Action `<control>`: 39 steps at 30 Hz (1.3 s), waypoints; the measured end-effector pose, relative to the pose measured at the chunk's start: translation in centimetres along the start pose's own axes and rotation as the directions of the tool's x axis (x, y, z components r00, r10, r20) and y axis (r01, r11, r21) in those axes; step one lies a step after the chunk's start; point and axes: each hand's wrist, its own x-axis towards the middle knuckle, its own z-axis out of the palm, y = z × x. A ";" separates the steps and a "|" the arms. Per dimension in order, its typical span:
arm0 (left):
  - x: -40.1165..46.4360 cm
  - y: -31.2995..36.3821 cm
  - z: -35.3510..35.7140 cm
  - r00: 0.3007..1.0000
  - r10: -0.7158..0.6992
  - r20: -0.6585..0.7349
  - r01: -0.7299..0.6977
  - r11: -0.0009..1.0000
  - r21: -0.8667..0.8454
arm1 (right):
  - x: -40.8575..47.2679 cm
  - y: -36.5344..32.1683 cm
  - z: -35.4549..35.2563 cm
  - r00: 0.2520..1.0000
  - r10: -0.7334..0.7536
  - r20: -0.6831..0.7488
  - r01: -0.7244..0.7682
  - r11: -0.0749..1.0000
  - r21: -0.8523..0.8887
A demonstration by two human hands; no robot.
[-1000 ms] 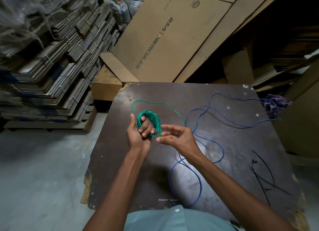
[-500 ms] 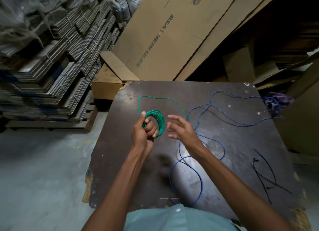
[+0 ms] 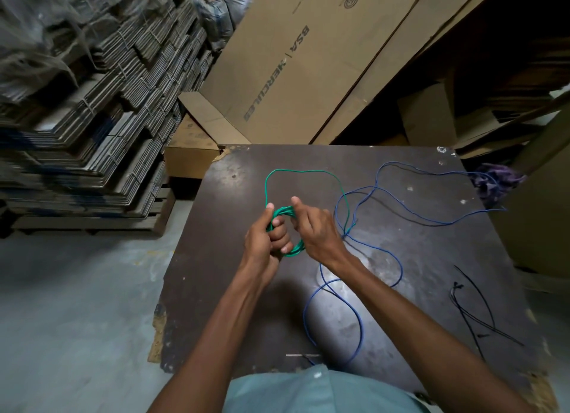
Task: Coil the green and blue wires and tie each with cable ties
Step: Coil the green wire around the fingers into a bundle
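Dark table (image 3: 216, 289): both hands grip the green wire (image 3: 285, 210) coil.

Pale teal shirt (image 3: 320, 391), bare forearms, no sleeves visible

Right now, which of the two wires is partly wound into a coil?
The green wire: both hands, left hand and right hand, hold its coil, while the blue wire sprawls loose on the table.

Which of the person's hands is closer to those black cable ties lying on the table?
The right hand. It holds the green wire coil on the side toward the cable ties, which lie off to its right. The left hand grips the coil's far side.
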 end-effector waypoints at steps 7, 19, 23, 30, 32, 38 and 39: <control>0.3 -0.7 0.7 0.992 -0.009 -0.126 0.021 0.995 0.093 | -0.9 1.3 -0.8 0.986 0.152 0.064 -0.161 0.971 0.179; -0.4 -2.4 3.2 0.993 -0.028 -0.118 0.038 0.995 0.087 | -0.6 1.3 -2.6 0.889 0.425 0.170 -0.451 0.754 0.478; -0.2 -3.2 3.4 0.992 -0.056 -0.110 0.063 0.996 0.063 | -0.8 2.5 -4.5 0.807 0.412 0.422 -0.587 0.630 0.508; 0.7 -2.6 1.8 0.993 -0.011 -0.119 0.025 0.993 0.115 | -1.6 3.7 -6.6 0.881 0.117 0.459 -0.392 0.724 0.567; 0.4 -2.7 1.7 0.990 0.002 -0.139 0.015 0.993 0.119 | -1.4 3.5 -6.8 0.902 0.073 0.425 -0.298 0.818 0.492; 0.5 -2.6 2.0 0.983 0.034 -0.179 -0.007 0.989 0.150 | -0.8 3.3 -6.5 0.912 0.037 0.409 -0.193 0.918 0.346; 0.5 -2.5 2.0 0.982 0.037 -0.185 -0.006 0.986 0.168 | -0.4 3.2 -6.8 0.885 0.049 0.462 -0.212 0.928 0.307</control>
